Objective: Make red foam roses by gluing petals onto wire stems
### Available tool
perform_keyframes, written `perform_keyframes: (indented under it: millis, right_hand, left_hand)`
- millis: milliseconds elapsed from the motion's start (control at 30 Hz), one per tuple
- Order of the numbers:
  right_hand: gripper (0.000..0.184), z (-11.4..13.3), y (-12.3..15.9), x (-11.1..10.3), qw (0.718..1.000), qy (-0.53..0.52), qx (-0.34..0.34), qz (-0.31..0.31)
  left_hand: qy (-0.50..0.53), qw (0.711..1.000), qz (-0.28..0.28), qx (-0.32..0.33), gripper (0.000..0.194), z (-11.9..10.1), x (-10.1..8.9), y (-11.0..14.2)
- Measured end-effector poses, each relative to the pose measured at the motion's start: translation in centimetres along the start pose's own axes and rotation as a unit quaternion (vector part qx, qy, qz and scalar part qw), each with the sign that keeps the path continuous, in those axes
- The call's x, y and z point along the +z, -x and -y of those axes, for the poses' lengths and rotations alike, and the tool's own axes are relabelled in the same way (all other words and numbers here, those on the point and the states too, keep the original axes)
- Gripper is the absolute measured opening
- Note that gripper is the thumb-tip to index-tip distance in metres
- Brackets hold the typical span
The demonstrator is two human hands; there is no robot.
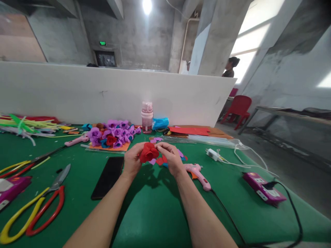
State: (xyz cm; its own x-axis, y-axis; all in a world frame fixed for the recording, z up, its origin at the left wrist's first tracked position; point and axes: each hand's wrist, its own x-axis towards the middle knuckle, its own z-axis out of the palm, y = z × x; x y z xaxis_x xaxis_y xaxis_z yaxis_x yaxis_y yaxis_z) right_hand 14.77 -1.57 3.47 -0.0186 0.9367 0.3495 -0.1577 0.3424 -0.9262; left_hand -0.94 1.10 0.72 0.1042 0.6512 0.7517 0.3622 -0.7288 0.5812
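Observation:
Both my hands are raised over the green table (155, 213) and hold a red foam rose (149, 152) between them. My left hand (133, 160) is closed round the rose's left side. My right hand (170, 157) pinches a petal at its right side with fingers pressed together. Loose red, purple and blue foam petals (160, 160) lie on the table just under and behind my hands. A pink glue gun (198, 172) lies right of my right wrist.
A black phone (108, 176) lies left of my forearm. Scissors (38, 206) with yellow and red handles are at front left. A pile of purple roses (113, 132), a pink bottle (147, 117), a white partition (103, 93), a purple box (263, 188) with cable, a distant person (230, 67).

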Motion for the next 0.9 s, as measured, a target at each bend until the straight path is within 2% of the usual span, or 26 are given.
perform_keyframes:
  millis: [100, 233, 333, 433, 500, 633, 733, 800, 900]
  right_hand:
    - [0.015, -0.3, -0.1, -0.3, 1.0, 0.001, -0.001, -0.002]
    - [0.015, -0.8, -0.5, -0.3, 0.999, -0.042, -0.002, -0.03]
    - [0.017, -1.5, -0.8, -0.1, 0.993, -0.102, 0.035, -0.057]
    - [0.018, -2.4, -1.0, 0.1, 0.985, -0.14, 0.093, -0.05]
    - [0.017, -3.2, -1.1, 0.2, 0.98, -0.145, 0.123, -0.051]
    - [0.02, -4.7, -1.1, 0.4, 0.975, -0.131, 0.162, -0.072]
    - [0.017, -5.1, -1.1, 0.5, 0.974, -0.13, 0.167, -0.079]
    - [0.017, -5.0, -1.2, 0.6, 0.974, -0.131, 0.162, -0.084]
    - [0.022, -4.8, -1.2, 0.7, 0.973, -0.139, 0.158, -0.091]
  left_hand:
    - [-0.032, 0.999, -0.003, 0.037, 0.021, 0.2, 0.0, 0.0]
    - [-0.052, 0.998, -0.003, 0.034, 0.021, 0.3, 0.0, 0.0]
    - [-0.051, 0.999, 0.001, 0.018, 0.02, 0.4, 0.0, 0.0]
    - [-0.042, 0.999, 0.006, -0.005, 0.02, 0.5, 0.2, 0.1]
    - [-0.037, 0.999, -0.006, -0.034, 0.019, 0.6, 0.4, 0.1]
    - [-0.011, 0.99, -0.065, -0.125, 0.017, 0.9, 0.5, 0.1]
    - [0.024, 0.978, -0.088, -0.185, 0.016, 1.1, 0.4, -0.3]
    - [0.065, 0.966, -0.083, -0.237, 0.016, 0.9, 0.4, -0.7]
    - [0.144, 0.929, -0.026, -0.34, 0.02, 0.1, 0.6, -1.4]
